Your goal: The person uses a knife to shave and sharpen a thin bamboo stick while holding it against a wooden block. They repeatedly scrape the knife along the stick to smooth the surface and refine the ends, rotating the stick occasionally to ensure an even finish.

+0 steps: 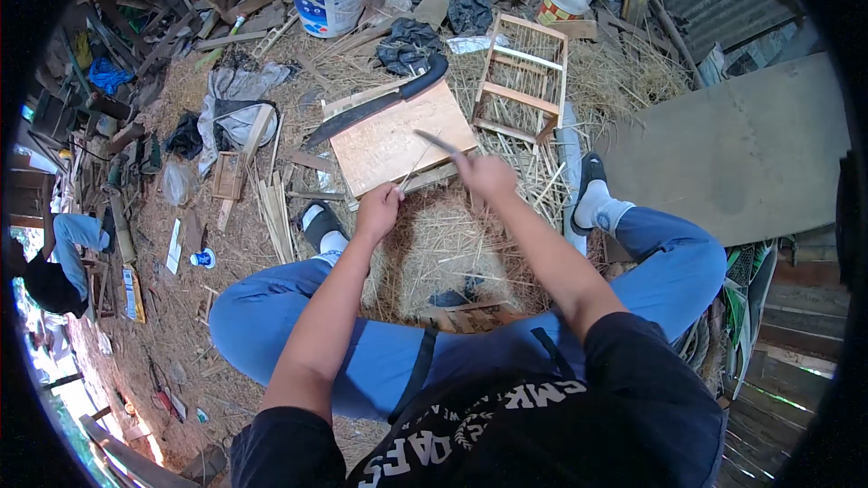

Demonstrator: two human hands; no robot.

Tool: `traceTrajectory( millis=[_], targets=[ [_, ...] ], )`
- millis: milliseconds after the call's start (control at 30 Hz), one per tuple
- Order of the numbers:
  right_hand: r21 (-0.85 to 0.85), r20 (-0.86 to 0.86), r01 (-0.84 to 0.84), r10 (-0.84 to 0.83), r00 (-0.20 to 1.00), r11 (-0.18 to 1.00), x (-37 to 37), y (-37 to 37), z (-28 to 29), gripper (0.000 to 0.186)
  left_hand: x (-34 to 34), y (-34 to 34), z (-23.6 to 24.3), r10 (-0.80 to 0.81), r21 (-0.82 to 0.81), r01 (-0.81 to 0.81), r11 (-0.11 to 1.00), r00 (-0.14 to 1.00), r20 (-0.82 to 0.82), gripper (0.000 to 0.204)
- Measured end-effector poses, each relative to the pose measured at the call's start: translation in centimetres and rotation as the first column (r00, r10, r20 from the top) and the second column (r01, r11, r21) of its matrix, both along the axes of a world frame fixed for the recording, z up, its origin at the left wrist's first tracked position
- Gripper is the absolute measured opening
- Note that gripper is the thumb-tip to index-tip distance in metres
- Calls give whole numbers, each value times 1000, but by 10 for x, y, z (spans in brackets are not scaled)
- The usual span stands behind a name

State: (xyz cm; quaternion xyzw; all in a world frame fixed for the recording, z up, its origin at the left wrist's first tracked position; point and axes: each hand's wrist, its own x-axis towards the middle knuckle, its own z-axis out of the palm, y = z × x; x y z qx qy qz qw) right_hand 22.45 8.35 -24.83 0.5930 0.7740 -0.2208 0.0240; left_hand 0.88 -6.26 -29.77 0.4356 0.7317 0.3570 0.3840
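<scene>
My left hand (pixel 380 208) pinches a thin bamboo strip (pixel 410 175) at the near edge of a wooden board (pixel 371 154). My right hand (pixel 488 176) is closed on the handle of a small knife, its blade (pixel 434 139) pointing up and left over the board, by the strip. A large dark knife (pixel 353 123) with a curved black handle lies along the board's far part. Just beyond the board to the right lies a slatted wooden frame (pixel 521 104) with thin bars.
Straw, shavings and wood scraps surround my legs. A white bucket (pixel 324 9), black bags (pixel 407 47) and a red-banded tub (pixel 561 4) sit farther back. A large flat panel (pixel 723 154) is at right. A seated person (pixel 68 262) is at far left.
</scene>
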Motion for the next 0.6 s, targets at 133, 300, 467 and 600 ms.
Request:
traceTrajectory(
  millis=[133, 300, 467, 600],
  targets=[
    [18, 156, -478, 470, 869, 878, -3, -21, 15, 64, -1, -4, -2, 2, -4, -2, 1000, 994, -109, 26],
    [-56, -42, -94, 91, 995, 994, -5, -8, 12, 67, 4, 0, 7, -19, -65, 14, 998, 997, -72, 27],
    [57, -28, -167, 169, 985, 984, -4, 0, 3, 68, -3, -6, -6, -20, 60, 26, 998, 996, -87, 27],
    [103, 43, -258, 255, 966, 961, 4, -1, 9, 65, 1, -8, -6, -43, 66, 49, 997, 995, -92, 27]
  ],
)
